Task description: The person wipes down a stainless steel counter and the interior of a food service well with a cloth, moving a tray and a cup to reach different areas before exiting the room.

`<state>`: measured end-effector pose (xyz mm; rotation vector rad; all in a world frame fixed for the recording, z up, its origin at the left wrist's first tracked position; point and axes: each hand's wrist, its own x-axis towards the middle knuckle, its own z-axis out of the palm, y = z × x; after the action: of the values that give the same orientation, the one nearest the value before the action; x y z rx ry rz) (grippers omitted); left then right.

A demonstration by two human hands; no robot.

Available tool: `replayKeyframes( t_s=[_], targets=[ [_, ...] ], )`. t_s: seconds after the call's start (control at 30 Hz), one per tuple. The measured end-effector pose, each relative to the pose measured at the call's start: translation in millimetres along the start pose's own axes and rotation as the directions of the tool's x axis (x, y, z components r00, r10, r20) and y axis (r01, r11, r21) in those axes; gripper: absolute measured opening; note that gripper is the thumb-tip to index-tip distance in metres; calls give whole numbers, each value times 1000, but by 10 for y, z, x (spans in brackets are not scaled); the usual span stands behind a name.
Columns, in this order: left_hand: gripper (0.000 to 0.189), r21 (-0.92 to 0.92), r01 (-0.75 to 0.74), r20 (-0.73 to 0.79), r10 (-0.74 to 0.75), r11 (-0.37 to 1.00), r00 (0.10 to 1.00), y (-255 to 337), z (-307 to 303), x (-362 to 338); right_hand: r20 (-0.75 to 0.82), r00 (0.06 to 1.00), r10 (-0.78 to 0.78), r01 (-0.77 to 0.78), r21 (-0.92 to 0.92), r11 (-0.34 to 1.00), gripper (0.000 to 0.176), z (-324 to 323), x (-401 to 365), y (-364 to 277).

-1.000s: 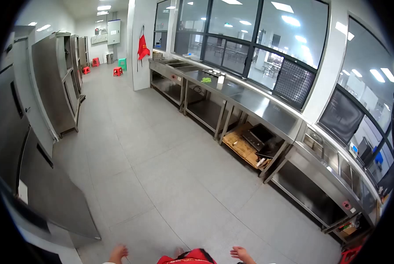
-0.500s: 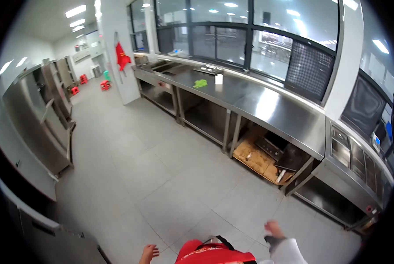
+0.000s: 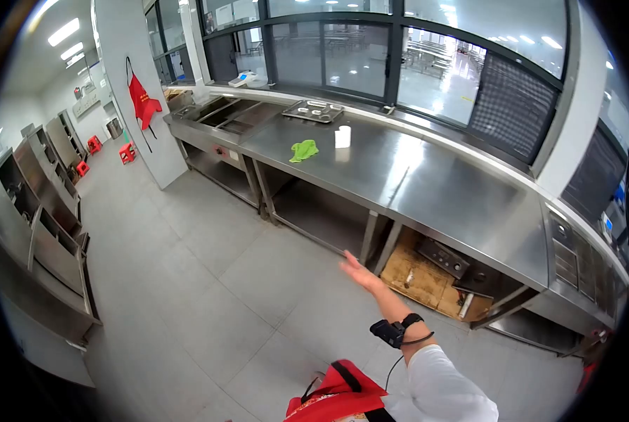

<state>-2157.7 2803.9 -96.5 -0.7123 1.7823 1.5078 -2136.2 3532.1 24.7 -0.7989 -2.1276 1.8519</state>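
My right hand [image 3: 360, 272] reaches forward over the grey floor, holding nothing, its fingers stretched out. A black device on a strap [image 3: 393, 330] sits on that forearm, with a thin cable hanging from it. The hand is in front of the steel counter [image 3: 441, 186] and apart from it. On the counter top lie a crumpled green cloth [image 3: 304, 150] and, beside it, a white cup-like thing [image 3: 342, 137]. Behind them is a metal tray [image 3: 313, 111] with small pale items on it. My left hand is out of view.
Under the counter, a shelf [image 3: 416, 281] bears a dark appliance [image 3: 442, 258]. A pillar [image 3: 133, 105] with a red apron [image 3: 144, 103] stands at the counter's left end. Steel cabinets [image 3: 54, 260] line the left side; red stools [image 3: 127, 153] stand farther back.
The view has moved closer to the counter and turned right. My right hand has risen and stretched forward from the bottom edge. My left hand has gone out of view.
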Motion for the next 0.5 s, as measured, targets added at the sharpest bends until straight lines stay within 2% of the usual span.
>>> replayKeyframes(
  t_s=[0.07,0.13,0.23,0.27,0.33,0.37,0.43,0.5],
  targets=[
    [47,4,-55,55,55,998,997,891,582,342,-3,1000,12,-11,52,999,83,-52,601,-283],
    [46,109,-208,165,189,972,968,1736,1212,453,-30,1000,6,-3,111,994,86,-114,1306,-509],
    [23,-10,-189,111,189,982,976,2434,1798,1237,-87,995,-39,49,123,991,89,-284,2490,-812],
    [47,31,-152,282,138,988,950,2689,1840,1339,-131,990,-42,51,66,997,89,-320,2927,-866],
    [48,92,-109,145,95,990,985,2962,2176,1501,-216,972,-95,86,-49,995,88,-467,3783,-1008],
    [48,124,-83,67,75,989,995,3037,2326,1593,-251,966,-63,52,-54,997,89,-517,4168,-1053],
    [50,55,-11,6,10,998,1000,3167,2404,1712,-380,919,-109,70,-115,991,93,-627,5035,-1005],
    [52,42,52,32,-54,998,998,3314,2485,1763,-470,874,-123,53,-159,986,90,-724,5781,-941]
  ],
)
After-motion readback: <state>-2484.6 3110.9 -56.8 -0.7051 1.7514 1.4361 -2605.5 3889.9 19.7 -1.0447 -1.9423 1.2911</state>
